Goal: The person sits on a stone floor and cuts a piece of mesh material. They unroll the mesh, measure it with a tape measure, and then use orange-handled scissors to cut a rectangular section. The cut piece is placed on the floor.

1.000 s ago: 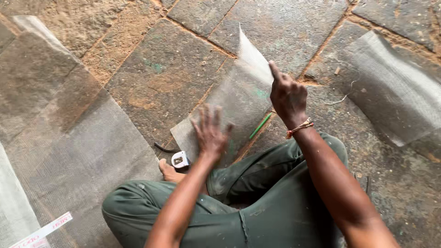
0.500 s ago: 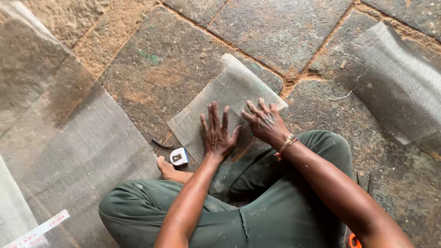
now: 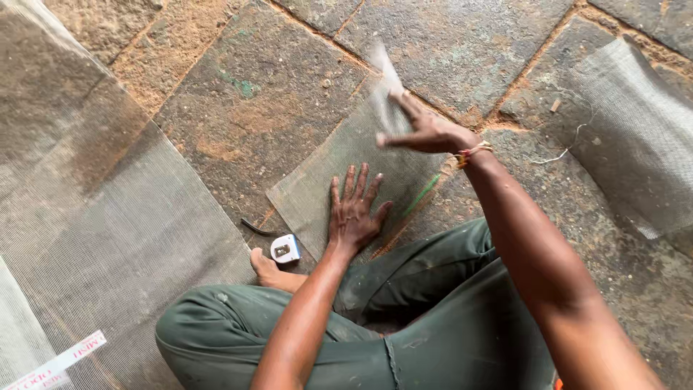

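I sit cross-legged on a stone floor with a small piece of grey wire mesh point(image 3: 325, 180) lying in front of my knees. My left hand point(image 3: 354, 213) lies flat on the mesh, fingers spread, pressing it down. My right hand point(image 3: 426, 133) is raised over the far side of the piece and grips its far corner, which stands up blurred above the fingers. A thin green stick point(image 3: 422, 195) lies under the mesh near my right knee. My right wrist wears a thread band.
A white tape measure point(image 3: 286, 248) and a dark curved tool point(image 3: 256, 230) lie by my bare foot point(image 3: 267, 269). A large mesh sheet point(image 3: 108, 217) covers the floor on the left, another mesh piece point(image 3: 628, 130) on the right. Green trousers point(image 3: 433, 325) fill the foreground.
Half a second ago both hands pressed flat on the mesh piece. Now my right hand has risen with the far corner lifted, while my left hand stays down on it.
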`<state>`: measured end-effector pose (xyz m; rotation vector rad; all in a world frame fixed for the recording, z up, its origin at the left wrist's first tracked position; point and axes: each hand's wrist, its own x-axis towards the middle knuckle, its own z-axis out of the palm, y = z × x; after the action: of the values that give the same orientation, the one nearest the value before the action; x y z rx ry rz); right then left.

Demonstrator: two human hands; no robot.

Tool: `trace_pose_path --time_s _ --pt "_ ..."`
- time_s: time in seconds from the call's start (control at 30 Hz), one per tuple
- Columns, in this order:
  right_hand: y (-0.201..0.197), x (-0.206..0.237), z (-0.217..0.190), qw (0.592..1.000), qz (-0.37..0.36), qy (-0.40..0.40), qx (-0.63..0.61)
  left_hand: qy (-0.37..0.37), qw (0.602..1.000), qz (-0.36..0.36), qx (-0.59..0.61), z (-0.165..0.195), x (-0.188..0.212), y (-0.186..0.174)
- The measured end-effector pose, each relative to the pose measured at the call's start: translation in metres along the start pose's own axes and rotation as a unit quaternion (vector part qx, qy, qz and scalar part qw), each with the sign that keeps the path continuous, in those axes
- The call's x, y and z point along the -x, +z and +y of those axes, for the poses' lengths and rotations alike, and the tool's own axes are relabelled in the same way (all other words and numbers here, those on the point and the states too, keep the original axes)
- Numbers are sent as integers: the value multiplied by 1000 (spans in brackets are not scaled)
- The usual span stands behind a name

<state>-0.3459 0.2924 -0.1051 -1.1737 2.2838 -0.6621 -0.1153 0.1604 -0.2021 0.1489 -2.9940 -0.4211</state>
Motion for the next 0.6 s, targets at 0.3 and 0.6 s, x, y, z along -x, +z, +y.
trace_pose_path --time_s 0.3,0.6 --pt "-29 67 25 941 310 126 -51 -144 980 112 76 -13 -11 -22" --pt "-43 86 64 845 361 156 -362 -528 808 -147 218 -89 10 -121"
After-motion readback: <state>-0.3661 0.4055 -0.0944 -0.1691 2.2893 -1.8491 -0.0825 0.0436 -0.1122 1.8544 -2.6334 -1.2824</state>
